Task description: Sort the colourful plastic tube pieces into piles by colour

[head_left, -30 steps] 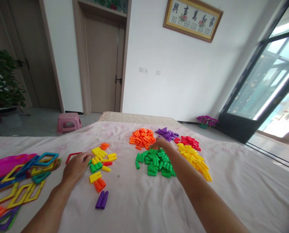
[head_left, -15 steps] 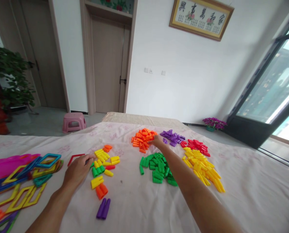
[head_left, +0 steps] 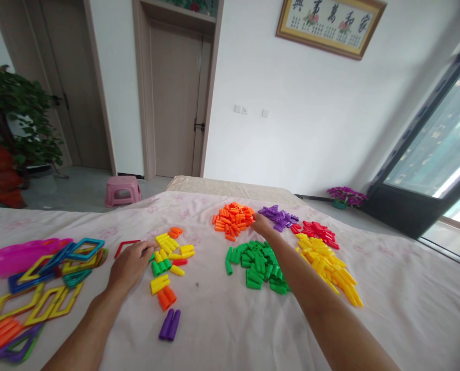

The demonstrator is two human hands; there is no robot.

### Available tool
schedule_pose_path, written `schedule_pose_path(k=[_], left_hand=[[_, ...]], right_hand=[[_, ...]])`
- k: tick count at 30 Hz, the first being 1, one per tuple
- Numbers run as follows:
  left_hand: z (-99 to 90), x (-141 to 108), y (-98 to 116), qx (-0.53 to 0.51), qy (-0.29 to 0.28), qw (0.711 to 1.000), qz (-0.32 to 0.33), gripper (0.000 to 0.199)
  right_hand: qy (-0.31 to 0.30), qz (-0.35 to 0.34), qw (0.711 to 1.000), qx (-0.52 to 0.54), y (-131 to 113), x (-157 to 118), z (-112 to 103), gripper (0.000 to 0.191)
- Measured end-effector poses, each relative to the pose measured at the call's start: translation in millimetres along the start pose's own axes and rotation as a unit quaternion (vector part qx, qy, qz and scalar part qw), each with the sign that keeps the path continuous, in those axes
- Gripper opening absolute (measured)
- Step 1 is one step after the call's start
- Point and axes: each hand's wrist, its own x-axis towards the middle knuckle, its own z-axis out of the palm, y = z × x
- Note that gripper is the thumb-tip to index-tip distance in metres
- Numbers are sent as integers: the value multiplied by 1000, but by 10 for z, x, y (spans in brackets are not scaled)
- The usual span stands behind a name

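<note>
My left hand (head_left: 132,262) rests on the sheet at the left, its fingers curled together beside a small group of green pieces (head_left: 161,267). What its fingertips hold, if anything, is hidden. Around it lie plastic bullet-shaped building pieces: yellow (head_left: 166,242), orange (head_left: 167,298), red (head_left: 180,262) and a purple pair (head_left: 170,324). My right hand (head_left: 262,224) reaches far forward, at the right edge of the orange pile (head_left: 233,219) and close to the purple pile (head_left: 279,216). Its fingers are too small and partly hidden to show a grip. Below its wrist spreads the green pile (head_left: 258,263).
Yellow (head_left: 324,260) and red (head_left: 318,233) piles lie right of my right forearm. Far left are flat magnetic-tile-like frames (head_left: 52,304) and a pink plastic item (head_left: 19,257). Beyond the sheet-covered surface (head_left: 214,335) stand a pink stool (head_left: 123,191) and a flowerpot (head_left: 340,205).
My right hand has shifted slightly right, from over the orange pile toward the gap by the purple pile. My left hand stays beside the green pieces. The whole view has swung a little.
</note>
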Motion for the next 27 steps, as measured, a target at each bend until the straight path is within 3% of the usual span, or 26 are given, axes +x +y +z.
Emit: schedule_pose_path(k=[4,8,10,12,18,27], left_hand=[[8,4,-15,-2,3,1000,2,38],[-13,-4,8,-4,-5,1000,-5,38],[-27,-12,29,-3,-6,1000,-8,39],[-39,-19,45,-2,-5,1000,-9,39],[-45,-32,51,-2,-2,1000,-5,39],[-37,-21,42,5,-1,1000,-5,39]], right_hand=[[-26,-35,998,37,-101,-167,-19,28],[-171,-129,969,125,-274,-376,59,25],[-213,-184,948,148,-372,-427,118,25],[-183,-205,954,124,-454,-426,162,27],[-89,-166,980,73,-540,-393,158,38],[-145,-242,958,51,-910,-674,309,40]])
